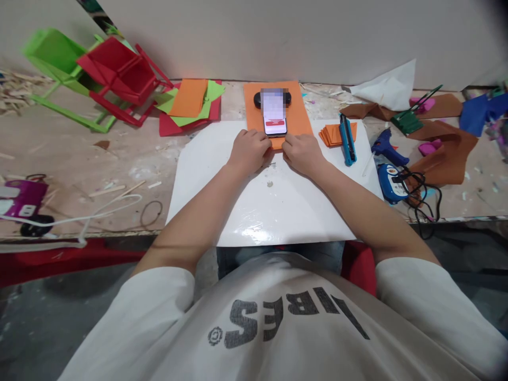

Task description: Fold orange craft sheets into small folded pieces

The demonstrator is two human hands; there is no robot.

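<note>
My left hand (249, 150) and my right hand (302, 152) rest side by side on a white sheet (222, 185), fingers curled down at the near edge of an orange sheet (296, 114). A phone (275, 114) with a lit screen leans on a black object (257, 98) on that orange sheet, just beyond my fingertips. Both hands press or pinch the orange sheet's near edge; the fingertips are tucked under, so the exact grip is hidden.
Small folded orange pieces (332, 134) and a blue cutter (348, 140) lie right of my hands. A blue glue gun (387, 151) with cable, brown and blue sheets sit far right. Red and green miniature chairs (119, 74), stacked coloured sheets (190, 100) and a purple device (21, 198) are left.
</note>
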